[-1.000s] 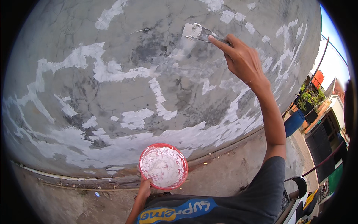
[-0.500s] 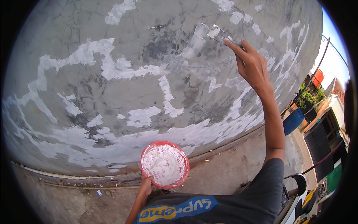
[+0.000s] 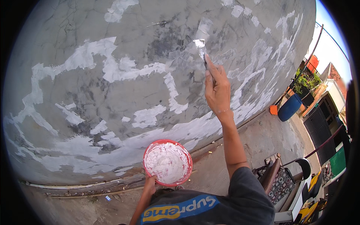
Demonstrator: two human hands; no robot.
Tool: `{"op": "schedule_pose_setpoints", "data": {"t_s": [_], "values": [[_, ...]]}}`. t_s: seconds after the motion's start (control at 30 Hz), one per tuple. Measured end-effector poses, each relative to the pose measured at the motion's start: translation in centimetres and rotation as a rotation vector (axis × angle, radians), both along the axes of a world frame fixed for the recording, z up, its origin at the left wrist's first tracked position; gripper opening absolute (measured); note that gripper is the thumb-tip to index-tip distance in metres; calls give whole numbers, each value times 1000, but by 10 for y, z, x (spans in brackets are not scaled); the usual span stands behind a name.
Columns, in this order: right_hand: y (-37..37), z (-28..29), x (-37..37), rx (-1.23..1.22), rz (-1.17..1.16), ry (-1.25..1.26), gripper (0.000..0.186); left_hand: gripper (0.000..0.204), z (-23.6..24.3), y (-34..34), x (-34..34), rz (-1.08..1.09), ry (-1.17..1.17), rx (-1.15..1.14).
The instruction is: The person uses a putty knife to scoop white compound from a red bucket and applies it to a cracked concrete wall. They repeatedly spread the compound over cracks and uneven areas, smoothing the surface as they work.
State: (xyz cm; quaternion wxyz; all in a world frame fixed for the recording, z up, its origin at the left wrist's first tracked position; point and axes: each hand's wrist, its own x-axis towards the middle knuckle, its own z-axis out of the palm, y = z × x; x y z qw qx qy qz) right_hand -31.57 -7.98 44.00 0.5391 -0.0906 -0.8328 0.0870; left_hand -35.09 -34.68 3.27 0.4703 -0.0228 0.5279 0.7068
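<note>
My right hand [image 3: 218, 88] is closed round the handle of a putty knife [image 3: 201, 48], with a lump of white filler on its blade. The blade is at the grey cracked wall [image 3: 131, 97], just below a fresh pale smear; whether it touches cannot be told. My left hand [image 3: 150, 183] grips the near rim of a red plastic basin [image 3: 190, 159], held out in front of my body. White paste [image 3: 167, 161] coats the inside of the basin. White filler patches [image 3: 86, 54] run along many of the wall's cracks.
A pipe [image 3: 75, 186] runs along the foot of the wall over a concrete floor [image 3: 240, 144]. To the right stand a blue barrel [image 3: 289, 107], a small orange container [image 3: 273, 110], green plants [image 3: 307, 80] and a chair with a patterned seat [image 3: 280, 183].
My right hand has moved down and to the left with the putty knife, whose blade now points more upward. My left hand holds the basin in nearly the same place.
</note>
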Motion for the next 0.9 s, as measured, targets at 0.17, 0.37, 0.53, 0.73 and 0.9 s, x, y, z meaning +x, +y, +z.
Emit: {"op": "schedule_pose_setpoints", "data": {"t_s": [0.17,0.37,0.53,0.73,0.9], "values": [[-53,-29,-67,-150,-66,207,53,61,-10,-13,-17,-101,3,-42],[-72,-36,-116,-249,-192,284,52,70,-22,-44,-36,-105,-98,-39],[-92,-57,-107,-278,-181,181,51,71,-37,-64,-60,-140,-97,-49],[-78,-13,-42,-401,-113,49,43,55,-16,-72,-76,-84,-16,-4],[-64,15,-47,-441,-185,90,41,51,11,-67,-80,-184,-13,-50]]}}
